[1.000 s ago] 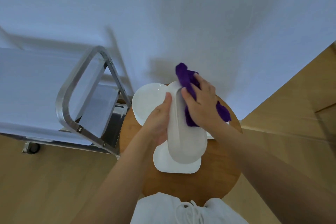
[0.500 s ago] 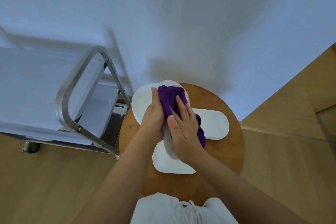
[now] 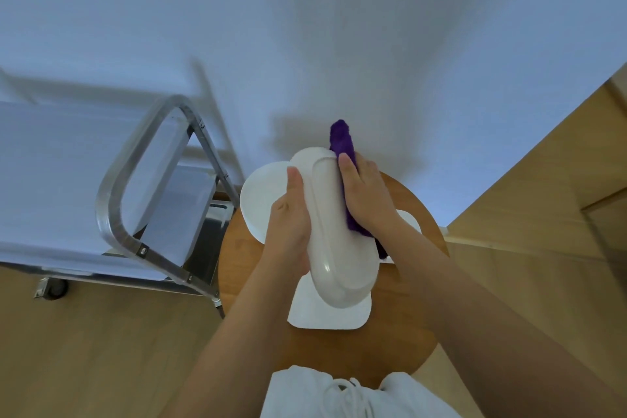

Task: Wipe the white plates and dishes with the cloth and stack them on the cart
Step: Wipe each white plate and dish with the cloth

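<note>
Left hand (image 3: pixel 288 224) gripping the raised oval dish (image 3: pixel 334 231), right hand (image 3: pixel 368 200) pressing the purple cloth (image 3: pixel 342 142) against it; could slip onto the square plate (image 3: pixel 325 319) if rubbed hard.

Non-task items: table, wall, floor, garment

A round wooden table (image 3: pixel 400 332) stands at centre on a light wood floor (image 3: pixel 84 349). A plain white wall (image 3: pixel 305 27) fills the far side. A wooden panel (image 3: pixel 559 180) runs along the right. A white garment with a drawstring (image 3: pixel 342 394) shows at the near edge.
</note>
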Available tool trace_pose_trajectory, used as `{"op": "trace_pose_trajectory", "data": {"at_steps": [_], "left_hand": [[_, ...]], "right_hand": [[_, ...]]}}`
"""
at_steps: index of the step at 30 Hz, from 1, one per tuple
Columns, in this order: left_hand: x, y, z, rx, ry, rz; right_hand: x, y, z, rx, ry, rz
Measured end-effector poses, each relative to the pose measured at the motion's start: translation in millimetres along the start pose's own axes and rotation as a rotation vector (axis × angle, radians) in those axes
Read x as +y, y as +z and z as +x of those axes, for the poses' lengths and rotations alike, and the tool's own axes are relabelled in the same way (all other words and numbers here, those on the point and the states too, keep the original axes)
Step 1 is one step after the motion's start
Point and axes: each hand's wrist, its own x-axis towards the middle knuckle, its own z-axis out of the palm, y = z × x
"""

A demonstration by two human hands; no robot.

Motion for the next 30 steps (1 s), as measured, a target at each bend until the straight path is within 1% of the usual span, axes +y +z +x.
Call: {"op": "trace_pose_trajectory", "data": {"at_steps": [5,12,14,16,18,21,24,27,29,30], "left_hand": [[18,-4,12,0.061,0.023,-0.053],[16,2,15,0.16,0.05,-0.033],[12,6,15,0.197,0.05,-0.065],[11,11,14,0.237,0.059,-0.112],[12,17,14,0.254,0.072,-0.144],[13,24,10,0.218,0.151,-0.109],[5,24,8,0.112,0.275,0.024],[-3,24,5,0.009,0.296,0.022],[-5,24,3,-0.008,0.307,0.032],[-6,24,2,-0.02,0.304,0.042]], "right_hand": [[19,11,-21,-0.036,-0.007,0.044],[31,27,-48,0.007,-0.006,0.076],[29,27,-60,0.03,-0.065,0.065],[23,32,-75,0.089,-0.134,0.072],[16,40,-85,0.13,-0.132,0.052],[3,41,-80,0.073,-0.076,0.06],[-10,30,-64,0.05,-0.109,0.088],[-17,28,-46,0.073,-0.114,0.096],[-18,30,-36,0.073,-0.089,0.165],[-18,30,-31,0.061,-0.089,0.131]]}}
